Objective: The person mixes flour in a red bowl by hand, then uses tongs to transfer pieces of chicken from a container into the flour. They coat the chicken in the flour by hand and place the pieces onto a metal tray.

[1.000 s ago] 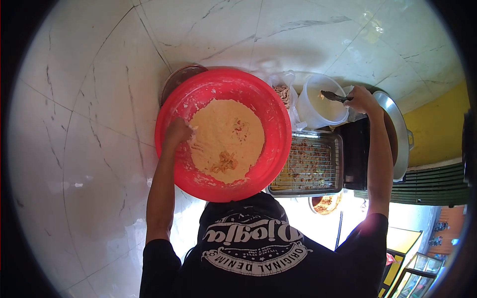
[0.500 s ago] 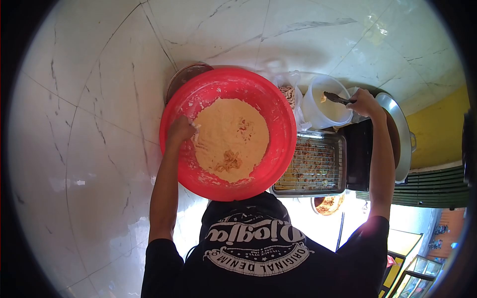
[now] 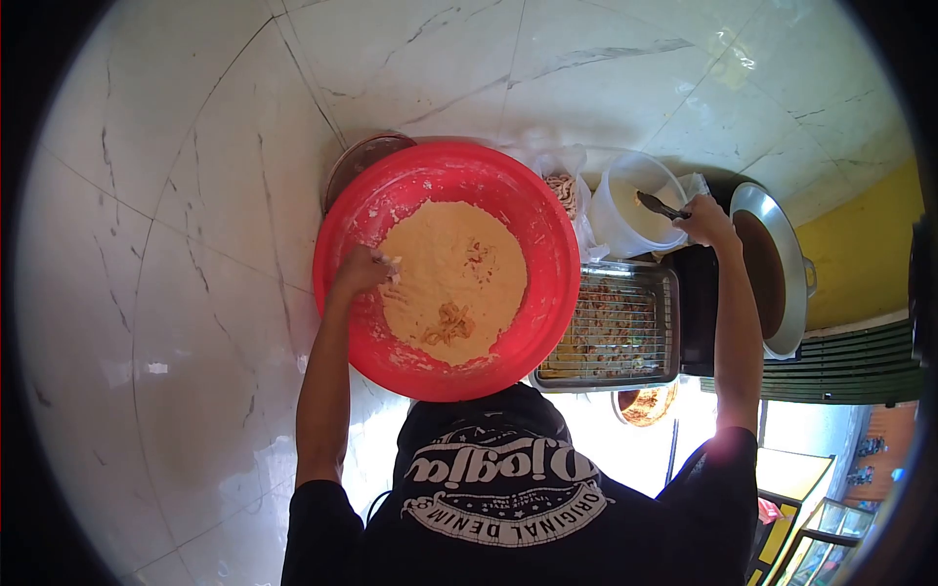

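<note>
A large red basin (image 3: 547, 283) holds pale yellow flour (image 3: 440, 254), with a wet clump (image 3: 450, 322) near its lower edge and small reddish bits higher up. My left hand (image 3: 365, 270) is over the basin's left side, its fingers closed and coated with flour; whatever they may hold is too small to name. My right hand (image 3: 705, 221) grips dark tongs (image 3: 660, 205), whose tips are over a white plastic tub (image 3: 613, 220) with pale liquid inside.
Below the tub stands a metal tray with a wire rack (image 3: 611, 327) over brownish bits. A plastic bag (image 3: 564, 186) of pale strips lies between basin and tub. A wide metal pan (image 3: 796, 269) is at the right, a round metal lid (image 3: 360, 161) behind the basin.
My left hand has shifted slightly right and down, and its floury fingers show more. My right hand has moved a little left and down with the tongs.
</note>
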